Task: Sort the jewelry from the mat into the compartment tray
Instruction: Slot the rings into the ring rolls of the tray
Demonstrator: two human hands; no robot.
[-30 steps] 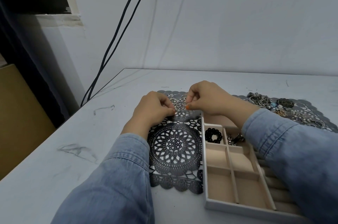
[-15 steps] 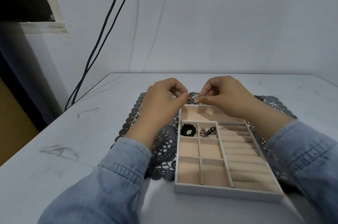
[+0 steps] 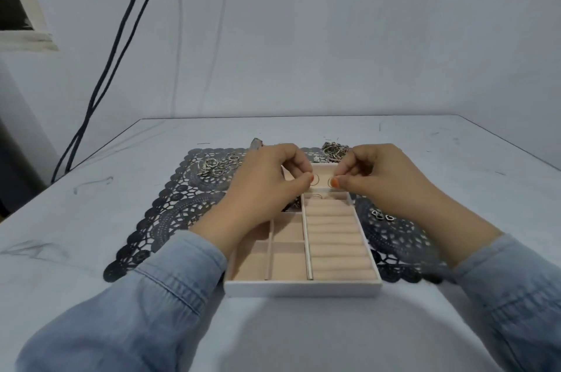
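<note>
A white compartment tray (image 3: 303, 287) with beige lining sits on a dark lace mat (image 3: 170, 214). Over the tray's far end, my left hand (image 3: 267, 186) pinches a thin ring (image 3: 316, 180) and my right hand (image 3: 373, 177) pinches a second thin ring (image 3: 331, 182). The two rings hang side by side, a little apart. Another small ring (image 3: 317, 197) lies at the top of the padded ring rows. Loose silver rings (image 3: 218, 165) lie on the mat's far left. A jewelry pile (image 3: 332, 148) sits behind the tray, and small heart pieces (image 3: 382, 215) lie to its right.
The white table (image 3: 91, 220) meets a pale wall at the back. Two black cables (image 3: 121, 44) run down the wall at the left. The table's left edge drops off near a dark gap.
The view has swung right. My hands have moved from the mat's left part to above the tray's far end. They have drawn apart, each now pinching one thin ring.
</note>
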